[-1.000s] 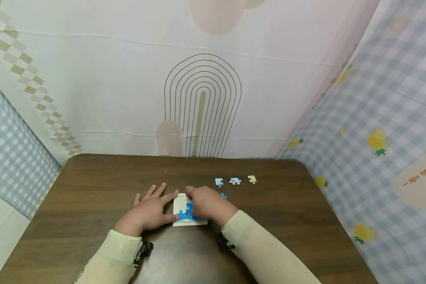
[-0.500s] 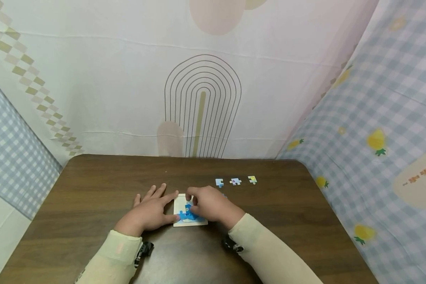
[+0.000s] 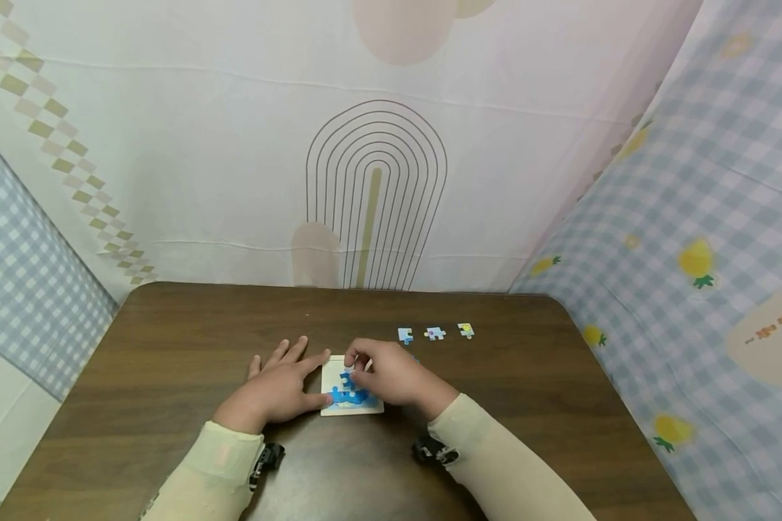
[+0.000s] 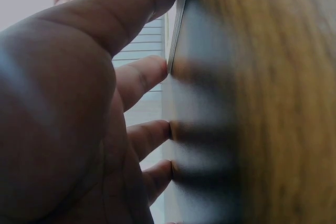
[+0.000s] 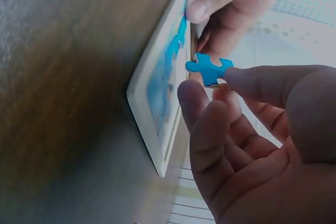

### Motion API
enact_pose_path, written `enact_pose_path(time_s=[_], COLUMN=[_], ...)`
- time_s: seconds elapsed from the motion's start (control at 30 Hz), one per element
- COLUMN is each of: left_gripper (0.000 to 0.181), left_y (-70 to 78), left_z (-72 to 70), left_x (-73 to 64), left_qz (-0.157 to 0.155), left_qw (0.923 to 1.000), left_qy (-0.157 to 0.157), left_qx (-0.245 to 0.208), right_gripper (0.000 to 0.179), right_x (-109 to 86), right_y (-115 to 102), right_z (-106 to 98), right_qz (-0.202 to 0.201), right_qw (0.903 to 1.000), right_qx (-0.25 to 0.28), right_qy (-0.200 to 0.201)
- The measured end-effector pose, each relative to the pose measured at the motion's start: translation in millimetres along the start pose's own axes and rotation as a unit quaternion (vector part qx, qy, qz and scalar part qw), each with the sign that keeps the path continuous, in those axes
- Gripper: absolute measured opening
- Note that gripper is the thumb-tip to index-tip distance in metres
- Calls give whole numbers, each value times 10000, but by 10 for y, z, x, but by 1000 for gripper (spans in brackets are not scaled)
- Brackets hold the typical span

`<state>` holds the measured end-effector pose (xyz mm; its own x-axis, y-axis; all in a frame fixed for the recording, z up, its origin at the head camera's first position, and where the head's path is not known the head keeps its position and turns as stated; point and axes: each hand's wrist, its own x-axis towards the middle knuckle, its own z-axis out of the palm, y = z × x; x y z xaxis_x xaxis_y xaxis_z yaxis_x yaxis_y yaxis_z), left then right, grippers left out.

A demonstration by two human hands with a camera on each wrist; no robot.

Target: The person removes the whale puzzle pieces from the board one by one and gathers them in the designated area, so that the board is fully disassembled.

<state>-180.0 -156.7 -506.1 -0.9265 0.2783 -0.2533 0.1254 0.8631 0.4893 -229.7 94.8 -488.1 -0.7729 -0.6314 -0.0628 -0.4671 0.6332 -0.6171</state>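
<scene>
A small light wooden puzzle tray (image 3: 352, 412) lies on the table, its near part filled with joined blue puzzle pieces (image 3: 348, 396). My left hand (image 3: 274, 391) is spread flat at the tray's left side, its thumb and index fingertip touching the frame edge and the other fingertips resting on the table. My right hand (image 3: 391, 373) is over the tray's right half. It pinches a blue jigsaw piece (image 5: 210, 71) between thumb and fingers, held tilted and apart from the tray in the right wrist view. The right hand hides part of the tray.
Beyond the tray to the right lie three loose jigsaw pieces: one pale blue (image 3: 405, 335), one whitish (image 3: 434, 333) and one yellowish (image 3: 465, 330). A bit of another blue piece (image 3: 418, 359) shows behind my right hand. A patterned curtain (image 3: 261, 181) hangs behind the wooden table (image 3: 169, 340).
My right hand has drawn back slightly to the right, and the blue jigsaw piece in its fingers has shifted a little farther up the tray. The left hand stays in place.
</scene>
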Motion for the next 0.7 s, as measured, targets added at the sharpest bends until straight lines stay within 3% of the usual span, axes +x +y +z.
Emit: enact_pose_path(time_s=[0.27, 0.7], left_gripper=[90, 90], left_y=[0, 0], left_z=[8, 12], left_x=[8, -2], left_qz=[-1, 7], left_qw=[10000, 10000], left_qy=[14, 26], left_qx=[31, -25], right_gripper=[7, 5], right_x=[-107, -295], right_y=[46, 358], right_z=[-180, -422], right_qz=[186, 833], right_qw=[9989, 9919], right_qx=[314, 698], right_qy=[306, 659])
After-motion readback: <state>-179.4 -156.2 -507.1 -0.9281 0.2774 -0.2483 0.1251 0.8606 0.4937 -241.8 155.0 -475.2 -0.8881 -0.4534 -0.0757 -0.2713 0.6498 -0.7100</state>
